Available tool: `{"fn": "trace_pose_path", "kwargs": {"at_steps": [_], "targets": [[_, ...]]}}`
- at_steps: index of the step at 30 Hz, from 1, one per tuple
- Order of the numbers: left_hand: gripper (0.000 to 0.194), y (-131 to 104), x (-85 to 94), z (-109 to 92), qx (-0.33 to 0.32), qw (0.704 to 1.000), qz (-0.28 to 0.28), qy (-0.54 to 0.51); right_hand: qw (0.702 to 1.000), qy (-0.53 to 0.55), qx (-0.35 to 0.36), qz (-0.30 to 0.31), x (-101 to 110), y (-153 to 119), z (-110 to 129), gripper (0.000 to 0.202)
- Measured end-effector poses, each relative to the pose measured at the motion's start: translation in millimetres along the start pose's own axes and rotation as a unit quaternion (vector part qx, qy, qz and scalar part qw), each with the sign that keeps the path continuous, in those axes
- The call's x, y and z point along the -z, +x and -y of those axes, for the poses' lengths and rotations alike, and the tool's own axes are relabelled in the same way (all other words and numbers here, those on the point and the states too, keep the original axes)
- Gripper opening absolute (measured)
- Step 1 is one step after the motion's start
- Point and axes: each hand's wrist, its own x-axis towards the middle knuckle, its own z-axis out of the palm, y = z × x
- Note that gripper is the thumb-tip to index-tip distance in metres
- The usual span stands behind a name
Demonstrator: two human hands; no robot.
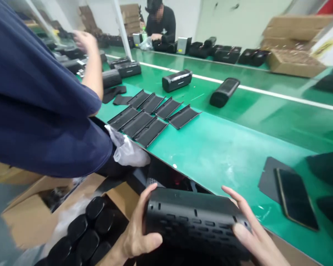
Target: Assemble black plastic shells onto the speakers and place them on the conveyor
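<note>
Between my two hands is a black plastic housing, box-shaped with rounded edges and rows of short slots, held in front of the table's near edge. My left hand grips its left end, thumb on the slotted face and fingers over the top. At the opposite end, my right hand presses its thumb on the same face, with the index finger raised off it. The lower part of the housing is dark and runs out of view. Black curved panels lie in rows on the green table beyond.
A co-worker in a dark blue top stands close on the left. Below are an open carton with black rounded parts and a plastic bag. A phone lies right. Black units sit farther back, where another person sits.
</note>
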Motion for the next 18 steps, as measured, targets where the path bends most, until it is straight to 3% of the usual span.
{"fn": "trace_pose_path", "kwargs": {"at_steps": [2,4,7,10,12,14,16,18], "targets": [[0.109,19.3,-1.2,-11.8,0.024,0.997,-0.007,-0.069,0.998,-0.041,0.039,0.010,14.2,-2.7,17.0,0.108],[0.103,45.7,-1.9,-23.3,0.052,0.992,-0.010,-0.114,0.980,-0.158,0.118,0.005,26.0,1.5,33.0,0.121],[0.092,97.7,-2.9,-36.1,0.086,0.989,0.001,-0.118,0.942,-0.282,0.177,-0.032,39.2,23.4,50.8,0.112],[0.089,156.3,-11.6,-43.3,0.098,0.987,0.010,-0.128,0.934,-0.292,0.190,-0.083,52.3,55.4,56.8,0.093],[0.096,190.8,-24.6,-45.9,0.076,0.981,0.015,-0.179,0.942,-0.255,0.176,-0.132,64.8,78.7,53.1,0.077],[0.098,215.3,-41.8,-47.0,0.036,0.973,0.017,-0.228,0.949,-0.191,0.117,-0.220,83.1,105.4,44.7,0.068],[0.088,225.4,-59.1,-47.3,0.004,0.974,0.023,-0.226,0.934,-0.132,0.032,-0.330,108.6,139.1,34.9,0.066],[0.064,220.2,-71.9,-48.9,-0.004,0.981,0.049,-0.186,0.901,-0.114,-0.029,-0.418,140.8,181.0,27.5,0.066]]}}
